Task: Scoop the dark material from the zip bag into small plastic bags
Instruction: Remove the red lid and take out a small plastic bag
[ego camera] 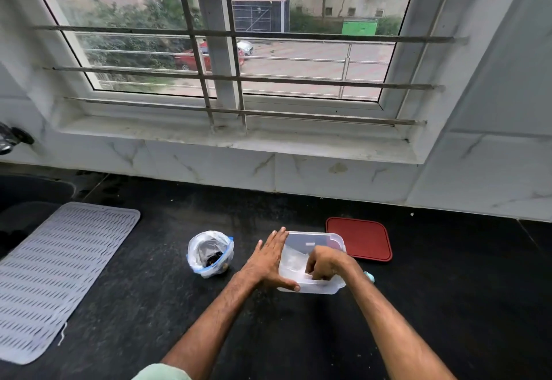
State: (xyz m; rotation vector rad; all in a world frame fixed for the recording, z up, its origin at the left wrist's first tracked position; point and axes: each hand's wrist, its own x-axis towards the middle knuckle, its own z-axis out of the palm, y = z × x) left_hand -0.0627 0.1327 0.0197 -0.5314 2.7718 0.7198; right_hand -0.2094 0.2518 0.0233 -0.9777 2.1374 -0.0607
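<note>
Both hands at the clear container point(319, 287) on the black countertop point(167, 305).

The left hand point(267, 260) lies flat against the container's left wall, fingers straight and together, thumb stretched along the near edge, gripping nothing. The right hand point(327, 261) reaches inside the container, fingers curled down into the crumpled small plastic bags point(292, 260); the fingertips are buried in the plastic, so I cannot tell if they pinch a bag. The zip bag point(210, 252) stands open just left of the container, apart from it, with the dark material point(213, 259) at its bottom. A red lid point(363, 239) lies flat behind the container to the right. A grey ribbed mat point(59, 275) lies well to the container's left.
</note>
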